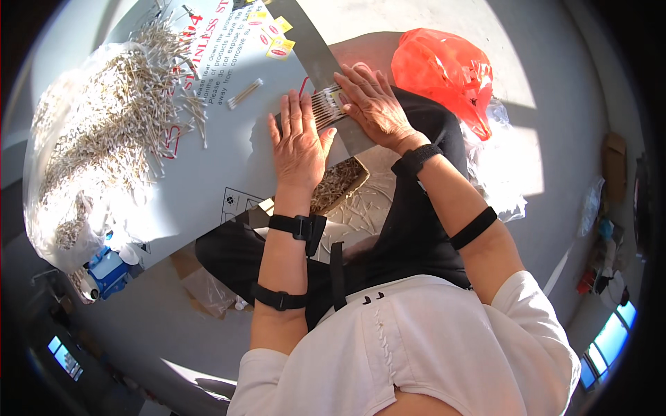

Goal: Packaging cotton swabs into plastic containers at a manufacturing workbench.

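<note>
A flat row of cotton swabs [325, 109] with a yellow label at its right end lies near the table's right edge, between my two hands. My left hand [300, 149] lies flat at its left side, fingers stretched forward and thumb out along the near ends. Over the label end rests my right hand [374, 107], its fingers extended and its thumb close to the swabs. Whether the row is in a clear bag is hard to see. A small bundle of swabs [245, 93] lies beyond my left hand.
A big heap of loose swabs [104, 125] spills from a clear bag on the left of the grey table [208, 177]. Yellow labels [280, 48] lie at the far edge. Below the edge stands a box of swabs [340, 184]. A red plastic bag [444, 76] is at the right.
</note>
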### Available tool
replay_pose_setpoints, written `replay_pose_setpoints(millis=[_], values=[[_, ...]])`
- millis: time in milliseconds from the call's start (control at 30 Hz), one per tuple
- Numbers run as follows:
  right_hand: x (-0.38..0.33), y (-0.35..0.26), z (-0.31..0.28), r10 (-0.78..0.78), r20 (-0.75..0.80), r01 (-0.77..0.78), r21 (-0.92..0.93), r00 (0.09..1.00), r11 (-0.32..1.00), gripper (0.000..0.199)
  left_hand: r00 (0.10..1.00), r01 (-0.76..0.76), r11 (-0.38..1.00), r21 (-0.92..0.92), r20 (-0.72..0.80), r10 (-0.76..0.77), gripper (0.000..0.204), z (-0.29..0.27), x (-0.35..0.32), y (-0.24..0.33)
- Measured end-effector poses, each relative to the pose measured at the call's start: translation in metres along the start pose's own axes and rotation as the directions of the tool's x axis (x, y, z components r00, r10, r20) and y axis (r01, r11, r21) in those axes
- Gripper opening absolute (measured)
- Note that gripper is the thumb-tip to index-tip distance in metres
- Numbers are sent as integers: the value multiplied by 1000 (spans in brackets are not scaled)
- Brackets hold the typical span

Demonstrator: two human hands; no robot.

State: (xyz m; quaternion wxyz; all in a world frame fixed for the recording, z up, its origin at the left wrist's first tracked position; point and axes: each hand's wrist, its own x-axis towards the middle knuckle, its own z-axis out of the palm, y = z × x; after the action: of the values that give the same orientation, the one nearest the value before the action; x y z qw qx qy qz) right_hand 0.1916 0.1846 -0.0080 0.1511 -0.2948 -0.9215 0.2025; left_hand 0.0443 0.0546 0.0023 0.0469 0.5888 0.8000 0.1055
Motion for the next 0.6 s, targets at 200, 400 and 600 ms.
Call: replay_pose_setpoints(millis=[200,400,600], values=[[0,1,-1,-12,-7,13,48,1000,999,54,999,-30,1000,1,-14,30,75,2,4,7],[0,4,1,-25,-24,27,87,999,996,53,998,-54,997,-48,-11,54,77,1,10,16],[0,4,-4,229,-175,-186,234,957,954,56,979,-33,855,-517,-187,-76,70,4,13,9]])
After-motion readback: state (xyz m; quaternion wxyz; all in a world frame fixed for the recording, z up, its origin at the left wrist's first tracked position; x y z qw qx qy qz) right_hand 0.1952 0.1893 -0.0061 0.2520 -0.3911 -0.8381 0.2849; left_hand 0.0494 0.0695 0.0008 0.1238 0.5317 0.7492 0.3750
